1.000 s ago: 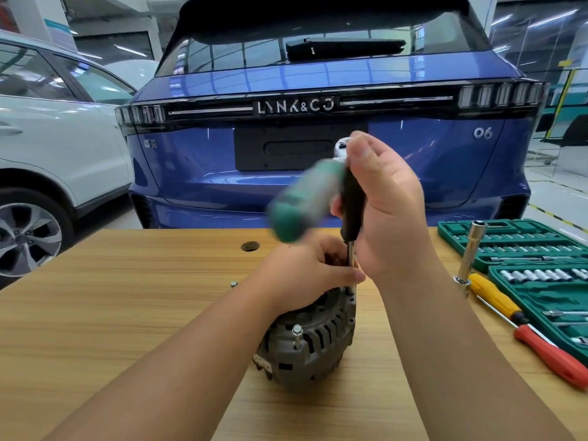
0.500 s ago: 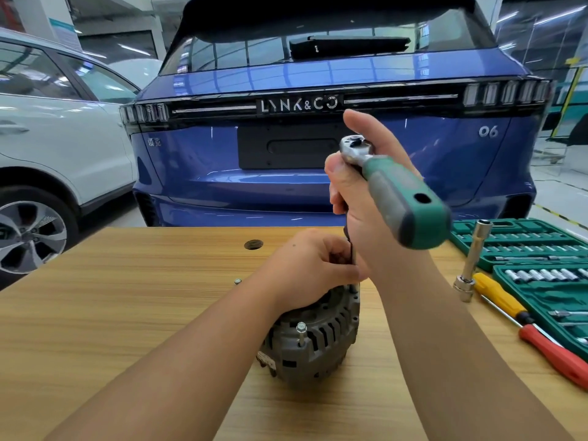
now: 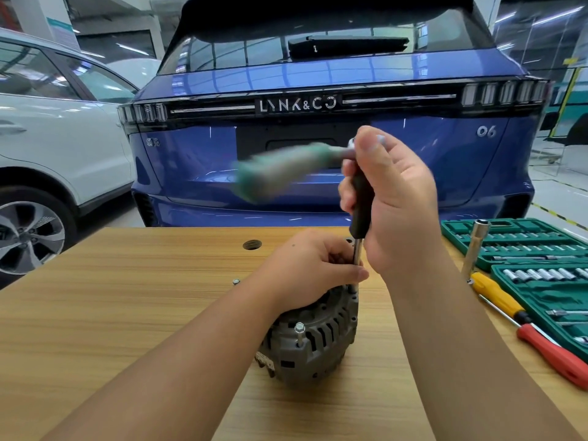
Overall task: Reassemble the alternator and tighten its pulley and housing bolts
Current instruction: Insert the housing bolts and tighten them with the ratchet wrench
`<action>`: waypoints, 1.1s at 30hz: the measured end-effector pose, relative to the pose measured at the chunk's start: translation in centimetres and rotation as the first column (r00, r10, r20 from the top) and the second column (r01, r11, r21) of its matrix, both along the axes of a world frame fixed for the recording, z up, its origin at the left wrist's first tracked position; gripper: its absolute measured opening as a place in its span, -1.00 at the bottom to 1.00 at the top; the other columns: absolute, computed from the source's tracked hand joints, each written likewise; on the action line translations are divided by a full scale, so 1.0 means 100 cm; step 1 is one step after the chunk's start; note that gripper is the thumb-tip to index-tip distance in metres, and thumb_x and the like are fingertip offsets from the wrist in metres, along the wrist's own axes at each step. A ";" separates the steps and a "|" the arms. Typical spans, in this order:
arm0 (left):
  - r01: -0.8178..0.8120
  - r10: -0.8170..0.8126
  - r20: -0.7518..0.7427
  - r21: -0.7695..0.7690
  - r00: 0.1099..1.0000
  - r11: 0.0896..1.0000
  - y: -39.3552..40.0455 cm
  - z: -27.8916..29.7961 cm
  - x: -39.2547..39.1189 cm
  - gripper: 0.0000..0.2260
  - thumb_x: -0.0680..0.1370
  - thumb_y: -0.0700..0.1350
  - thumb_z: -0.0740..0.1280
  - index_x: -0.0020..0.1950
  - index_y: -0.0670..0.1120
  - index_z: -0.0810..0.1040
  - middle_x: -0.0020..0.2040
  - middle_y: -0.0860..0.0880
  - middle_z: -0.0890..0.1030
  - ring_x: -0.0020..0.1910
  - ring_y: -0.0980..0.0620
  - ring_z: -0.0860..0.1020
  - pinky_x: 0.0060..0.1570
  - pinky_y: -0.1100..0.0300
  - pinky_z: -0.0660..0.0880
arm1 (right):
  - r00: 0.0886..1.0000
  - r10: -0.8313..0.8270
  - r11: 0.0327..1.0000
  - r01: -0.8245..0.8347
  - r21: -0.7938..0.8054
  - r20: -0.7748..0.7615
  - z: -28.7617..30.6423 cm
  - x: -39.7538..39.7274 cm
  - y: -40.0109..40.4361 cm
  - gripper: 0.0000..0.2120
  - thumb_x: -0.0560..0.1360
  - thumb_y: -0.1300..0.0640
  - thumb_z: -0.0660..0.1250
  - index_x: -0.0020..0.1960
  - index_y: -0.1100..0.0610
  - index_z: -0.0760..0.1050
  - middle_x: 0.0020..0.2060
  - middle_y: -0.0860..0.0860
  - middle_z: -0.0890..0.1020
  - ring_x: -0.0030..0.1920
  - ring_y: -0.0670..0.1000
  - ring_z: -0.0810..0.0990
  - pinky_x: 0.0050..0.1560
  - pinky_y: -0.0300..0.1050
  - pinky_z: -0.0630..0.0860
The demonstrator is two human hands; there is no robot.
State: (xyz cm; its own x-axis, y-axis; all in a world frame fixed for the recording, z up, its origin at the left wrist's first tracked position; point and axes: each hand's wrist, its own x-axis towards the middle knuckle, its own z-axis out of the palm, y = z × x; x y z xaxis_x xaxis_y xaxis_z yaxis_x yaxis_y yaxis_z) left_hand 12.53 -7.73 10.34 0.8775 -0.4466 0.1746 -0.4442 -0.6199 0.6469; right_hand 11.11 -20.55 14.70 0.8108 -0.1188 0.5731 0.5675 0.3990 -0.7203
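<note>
right grip (image 3: 394, 198) wraps ratchet (image 3: 361, 205) | left grip (image 3: 311, 268) clamps alternator (image 3: 311, 342) below

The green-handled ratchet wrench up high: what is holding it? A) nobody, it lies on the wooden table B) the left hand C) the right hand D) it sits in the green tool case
C: the right hand is wrapped around the black grip below the green-handled ratchet wrench, while the left hand rests on the grey metal alternator.
</note>
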 end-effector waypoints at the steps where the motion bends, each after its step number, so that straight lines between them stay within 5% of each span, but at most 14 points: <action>1: 0.016 -0.016 -0.007 0.006 1.000 1.000 0.000 0.001 -0.001 -0.92 0.57 0.11 0.44 -0.04 0.15 0.69 -0.14 0.23 0.66 -0.15 0.29 0.59 -0.23 0.31 0.44 | 0.993 -0.113 0.993 0.114 -0.032 0.021 0.000 -0.002 0.001 -0.66 0.46 -0.04 0.48 0.08 0.19 0.57 -0.36 -0.01 0.49 -0.39 0.02 0.36 -0.39 -0.11 0.37; 3: 0.040 -0.040 -0.024 0.004 0.999 0.999 -0.001 0.001 -0.001 -0.93 0.58 0.11 0.43 -0.01 0.17 0.70 -0.12 0.25 0.65 -0.14 0.31 0.58 -0.22 0.31 0.44 | 0.968 -0.251 0.966 0.251 -0.064 0.007 0.001 -0.003 0.001 -0.74 0.47 -0.01 0.49 -0.15 0.19 0.57 -0.42 0.02 0.42 -0.42 0.05 0.31 -0.44 -0.11 0.32; 5: 0.042 -0.041 -0.022 0.022 0.999 0.999 -0.001 0.001 -0.001 -0.93 0.58 0.12 0.42 -0.01 0.18 0.69 -0.11 0.27 0.64 -0.14 0.32 0.58 -0.23 0.32 0.44 | 0.984 -0.178 0.983 0.176 -0.060 -0.030 0.002 -0.002 -0.004 -0.84 0.50 0.04 0.48 -0.19 0.09 0.59 -0.44 0.00 0.45 -0.45 0.00 0.35 -0.44 -0.16 0.35; 6: 0.037 -0.036 -0.017 0.034 0.999 0.999 -0.001 0.001 -0.001 -0.93 0.58 0.13 0.42 -0.02 0.19 0.68 -0.11 0.29 0.63 -0.14 0.33 0.57 -0.26 0.35 0.42 | 0.997 -0.080 0.995 0.078 -0.059 -0.024 0.004 -0.003 -0.006 -0.94 0.50 0.07 0.47 -0.09 0.03 0.61 -0.41 -0.01 0.50 -0.44 -0.03 0.38 -0.41 -0.17 0.37; 8: 0.027 -0.027 -0.016 0.019 1.000 0.999 0.001 0.000 0.001 -0.93 0.58 0.12 0.43 -0.05 0.17 0.67 -0.12 0.26 0.64 -0.16 0.31 0.59 -0.30 0.41 0.43 | 0.997 0.038 0.994 -0.031 -0.101 0.067 0.004 -0.003 -0.007 -0.74 0.53 0.16 0.41 0.20 -0.02 0.53 -0.28 0.10 0.53 -0.41 -0.03 0.42 -0.35 -0.18 0.43; 12: 0.031 -0.031 -0.012 -0.053 0.999 0.998 0.002 -0.001 0.000 -0.96 0.57 0.05 0.46 -0.02 0.15 0.71 -0.16 0.20 0.68 -0.18 0.25 0.61 -0.21 0.35 0.50 | 0.955 -0.088 0.976 0.140 -0.170 0.283 -0.003 -0.002 0.007 -0.59 0.60 0.28 0.33 0.32 -0.11 0.43 -0.19 0.20 0.45 -0.37 0.00 0.40 -0.34 -0.19 0.44; 16: 0.007 -0.008 -0.033 -0.018 0.999 1.000 0.001 -0.001 -0.001 -0.95 0.58 0.11 0.44 0.02 0.21 0.69 -0.09 0.27 0.67 -0.10 0.34 0.58 -0.18 0.32 0.44 | 0.972 0.024 0.991 0.007 -0.132 0.232 -0.004 -0.002 0.006 -0.63 0.53 0.20 0.30 0.27 -0.12 0.50 -0.22 0.15 0.44 -0.31 0.06 0.33 -0.33 -0.14 0.40; 19: -0.001 0.000 -0.015 -0.027 1.000 1.000 0.001 0.000 -0.001 -0.97 0.56 0.11 0.46 -0.04 0.26 0.64 -0.07 0.31 0.62 -0.08 0.37 0.55 -0.24 0.34 0.40 | 0.986 0.131 0.991 -0.127 -0.048 0.100 -0.001 0.001 -0.001 -0.55 0.63 0.37 0.09 0.24 -0.07 0.55 -0.24 0.16 0.54 -0.32 0.05 0.46 -0.36 -0.18 0.46; 22: -0.008 0.008 -0.013 -0.022 1.000 1.000 0.001 0.000 -0.002 -0.92 0.55 0.12 0.46 -0.05 0.30 0.59 -0.07 0.35 0.59 -0.09 0.36 0.55 -0.26 0.35 0.44 | 0.956 0.289 0.956 -0.291 0.033 0.054 0.001 0.001 -0.002 -0.68 0.62 0.13 0.10 0.26 0.02 0.54 -0.14 0.14 0.57 -0.28 0.00 0.56 -0.31 -0.20 0.52; 27: -0.028 0.027 -0.038 -0.021 0.999 0.999 0.000 0.000 0.000 -0.95 0.55 0.13 0.46 -0.05 0.20 0.66 -0.16 0.24 0.65 -0.18 0.32 0.58 -0.19 0.24 0.43 | 0.990 0.138 0.989 -0.135 -0.068 0.034 0.000 -0.003 -0.001 -0.63 0.51 -0.02 0.32 0.27 0.09 0.46 -0.19 0.00 0.61 -0.29 -0.03 0.49 -0.27 -0.14 0.45; 31: 0.027 -0.027 -0.023 -0.008 0.999 1.000 -0.001 0.001 -0.001 -0.95 0.56 0.10 0.46 -0.07 0.18 0.69 -0.12 0.21 0.66 -0.13 0.26 0.58 -0.17 0.24 0.45 | 0.979 -0.204 0.972 0.205 -0.116 0.019 0.003 -0.006 0.000 -0.74 0.48 0.02 0.46 -0.05 0.22 0.54 -0.39 0.02 0.41 -0.40 0.06 0.29 -0.40 -0.05 0.28; 33: 0.025 -0.025 -0.034 -0.014 0.999 1.000 0.000 0.001 0.000 -0.95 0.55 0.10 0.46 -0.05 0.17 0.70 -0.11 0.18 0.67 -0.12 0.24 0.59 -0.18 0.25 0.47 | 0.977 -0.210 0.973 0.206 -0.100 -0.025 0.003 -0.003 -0.003 -0.77 0.52 0.06 0.45 -0.08 0.22 0.52 -0.42 0.02 0.38 -0.42 0.04 0.29 -0.41 -0.08 0.31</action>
State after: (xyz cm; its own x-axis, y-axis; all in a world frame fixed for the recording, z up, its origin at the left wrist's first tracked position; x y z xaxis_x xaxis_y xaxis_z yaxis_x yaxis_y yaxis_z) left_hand 12.57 -7.78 10.44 0.8718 -0.4661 0.1507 -0.4366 -0.5999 0.6704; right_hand 10.79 -20.86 15.01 0.7939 -0.2326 0.5617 0.6044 0.2024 -0.7705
